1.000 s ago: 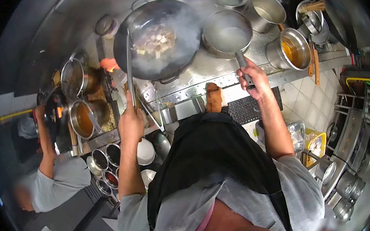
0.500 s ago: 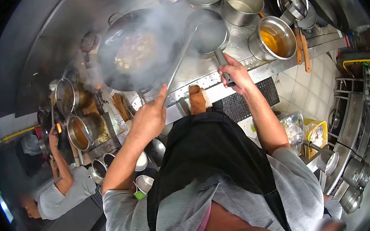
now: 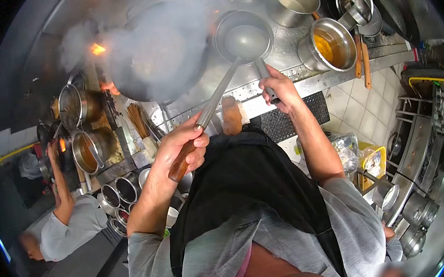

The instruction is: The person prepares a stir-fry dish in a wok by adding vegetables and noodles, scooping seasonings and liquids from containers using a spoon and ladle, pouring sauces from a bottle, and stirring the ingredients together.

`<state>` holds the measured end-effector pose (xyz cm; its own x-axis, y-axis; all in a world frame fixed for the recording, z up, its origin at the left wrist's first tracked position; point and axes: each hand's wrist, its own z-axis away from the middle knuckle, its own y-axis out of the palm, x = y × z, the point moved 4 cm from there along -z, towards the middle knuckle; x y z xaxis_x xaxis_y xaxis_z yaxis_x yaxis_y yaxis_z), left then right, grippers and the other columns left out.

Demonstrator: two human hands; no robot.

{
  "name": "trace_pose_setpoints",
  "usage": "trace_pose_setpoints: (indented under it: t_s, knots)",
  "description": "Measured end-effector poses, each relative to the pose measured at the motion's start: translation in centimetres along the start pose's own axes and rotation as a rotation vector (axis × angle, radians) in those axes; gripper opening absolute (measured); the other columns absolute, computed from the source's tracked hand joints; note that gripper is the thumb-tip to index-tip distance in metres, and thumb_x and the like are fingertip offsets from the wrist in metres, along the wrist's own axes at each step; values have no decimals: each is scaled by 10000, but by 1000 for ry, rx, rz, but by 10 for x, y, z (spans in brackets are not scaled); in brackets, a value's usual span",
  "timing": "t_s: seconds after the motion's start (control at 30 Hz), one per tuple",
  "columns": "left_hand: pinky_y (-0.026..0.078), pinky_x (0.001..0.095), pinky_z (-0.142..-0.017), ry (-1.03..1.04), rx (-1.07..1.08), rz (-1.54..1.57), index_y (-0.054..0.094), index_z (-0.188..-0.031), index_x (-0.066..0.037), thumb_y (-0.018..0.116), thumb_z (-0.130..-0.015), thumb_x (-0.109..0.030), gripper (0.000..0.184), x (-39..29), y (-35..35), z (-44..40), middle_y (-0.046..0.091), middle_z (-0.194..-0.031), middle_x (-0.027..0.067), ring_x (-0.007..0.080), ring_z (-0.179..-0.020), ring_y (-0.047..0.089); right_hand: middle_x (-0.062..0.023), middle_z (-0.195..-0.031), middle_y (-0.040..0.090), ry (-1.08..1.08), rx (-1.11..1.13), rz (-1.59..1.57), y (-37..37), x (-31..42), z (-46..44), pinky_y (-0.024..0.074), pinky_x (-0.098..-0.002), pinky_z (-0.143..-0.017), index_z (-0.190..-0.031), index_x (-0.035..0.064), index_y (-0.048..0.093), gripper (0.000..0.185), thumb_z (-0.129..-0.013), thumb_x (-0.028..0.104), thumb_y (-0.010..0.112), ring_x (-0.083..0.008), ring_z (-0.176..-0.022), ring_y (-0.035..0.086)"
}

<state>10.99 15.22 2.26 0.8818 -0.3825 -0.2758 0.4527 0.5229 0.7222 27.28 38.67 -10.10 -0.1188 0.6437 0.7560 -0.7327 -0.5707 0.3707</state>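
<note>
My left hand (image 3: 182, 150) is wrapped round the wooden handle of a long metal ladle (image 3: 222, 93). The ladle's bowl rests in or just over a grey, round pan (image 3: 219, 40). My right hand (image 3: 279, 87) grips that pan's handle from the near side. Left of the pan sits a large dark wok (image 3: 122, 84); thick smoke hides most of what is inside it. A brown-and-white cloth (image 3: 232, 117) lies at the counter's front edge, between my hands.
Flames (image 3: 98, 48) flare at the wok's left. A steel pot with yellow-orange liquid (image 3: 308, 57) and another steel pot (image 3: 292, 3) stand right of the pan. A bamboo brush (image 3: 138, 118) is at left. A co-worker's arm (image 3: 61, 189) reaches toward pots at far left.
The ladle's wooden handle now shows in my left hand, which has drawn back and down. Smoke has thickened over the wok, and flames have appeared beside it. My right hand stays on the pan.
</note>
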Motion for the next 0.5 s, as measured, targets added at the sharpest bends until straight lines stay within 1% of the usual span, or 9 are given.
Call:
trace_pose_setpoints:
  t_s: [0.07, 0.2, 0.27, 0.37, 0.4, 0.5]
  knots:
    - [392, 257, -353, 5, 58, 31, 349, -1519, -144, 535, -996, -156, 555, 0, -5, 8, 517, -741, 14, 106, -425, 465, -43, -801, 573, 3, -5, -50, 0, -5, -1, 437, -300, -417, -1564, 61, 269, 754, -870, 34, 564, -135, -512, 534]
    - [389, 259, -345, 63, 42, 65, 341, -1517, -141, 530, -1002, -156, 548, -5, -3, 32, 509, -747, 13, 103, -417, 463, -47, -804, 581, -2, 5, -109, 5, -4, 0, 440, -300, -426, -1571, 70, 248, 749, -895, 57, 571, -138, -532, 543]
    - [384, 259, -341, 90, 62, 84, 328, -1524, -142, 524, -1005, -157, 555, -8, -3, 45, 503, -748, 12, 100, -414, 457, -44, -803, 576, -14, 3, -88, 11, -1, 0, 430, -276, -422, -1556, 73, 284, 703, -907, 71, 554, -124, -524, 523]
    - [369, 239, -324, 172, 34, 129, 345, -1525, -102, 442, -1029, -119, 506, -14, -1, 70, 439, -750, 18, 76, -407, 403, -50, -827, 575, -23, -10, -75, 23, 6, 3, 421, -266, -431, -1545, 68, 295, 672, -918, 78, 535, -117, -535, 507]
    - [383, 248, -326, 193, 74, 196, 367, -1512, -92, 417, -1035, -113, 480, -15, -5, 77, 441, -774, 31, 84, -415, 412, -51, -831, 574, -29, -7, -77, 25, 7, 3, 421, -266, -434, -1545, 67, 294, 671, -918, 79, 534, -118, -539, 507]
    - [363, 243, -317, 247, 80, 235, 297, -1536, -98, 467, -1021, -139, 544, -21, -18, 95, 478, -764, 23, 81, -417, 445, -54, -835, 567, -46, 29, -71, 36, 14, 1, 419, -259, -439, -1538, 59, 298, 657, -923, 84, 528, -118, -548, 502]
